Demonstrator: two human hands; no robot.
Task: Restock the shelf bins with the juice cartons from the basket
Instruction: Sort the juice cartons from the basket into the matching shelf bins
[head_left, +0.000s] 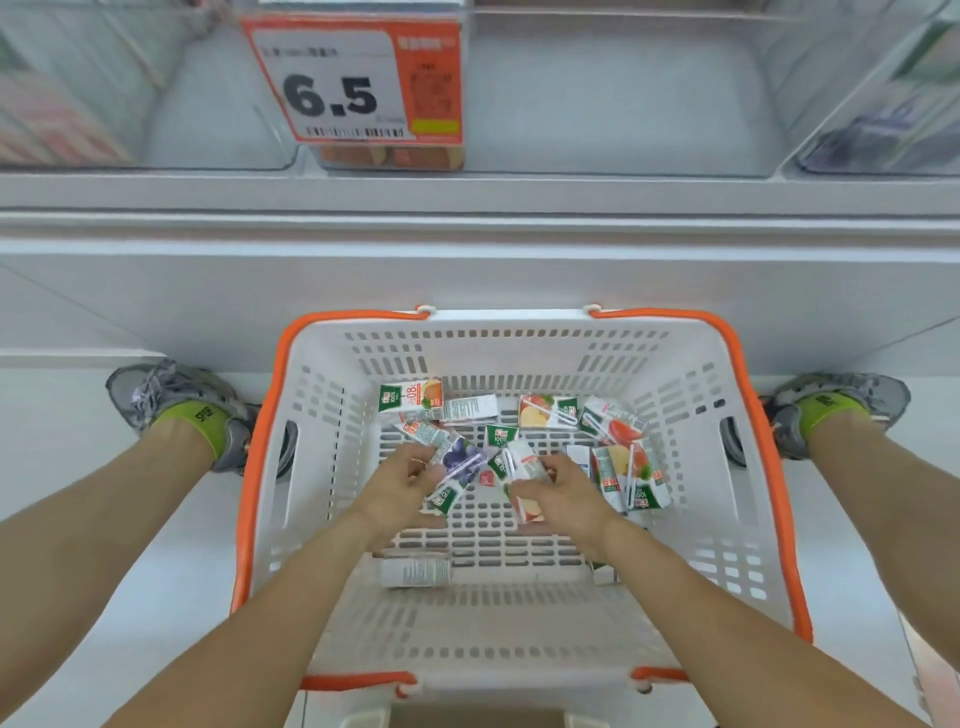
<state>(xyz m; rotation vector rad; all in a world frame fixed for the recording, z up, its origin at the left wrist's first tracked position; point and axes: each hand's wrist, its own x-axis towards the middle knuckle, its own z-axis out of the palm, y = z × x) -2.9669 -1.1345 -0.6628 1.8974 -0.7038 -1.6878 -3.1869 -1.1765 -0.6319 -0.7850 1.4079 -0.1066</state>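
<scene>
A white basket (332, 613) with an orange rim sits on the floor between my feet, holding several small juice cartons. My left hand (400, 491) is closed around a purple grape carton (460, 467) in the basket's middle. My right hand (558, 496) grips an apple carton (524, 475) just beside it. Loose cartons lie further back: an orange one (413, 397), an apple one (545, 410), and a cluster at the right (631, 478). One carton (414, 571) lies face down near the front. Clear shelf bins (623, 104) stand above.
A price tag reading 6.5 (353, 78) hangs on the front of a bin holding orange cartons. Bins at far left (52, 119) and far right (883, 119) hold other cartons. My shoes (176, 405) flank the basket against the shelf base.
</scene>
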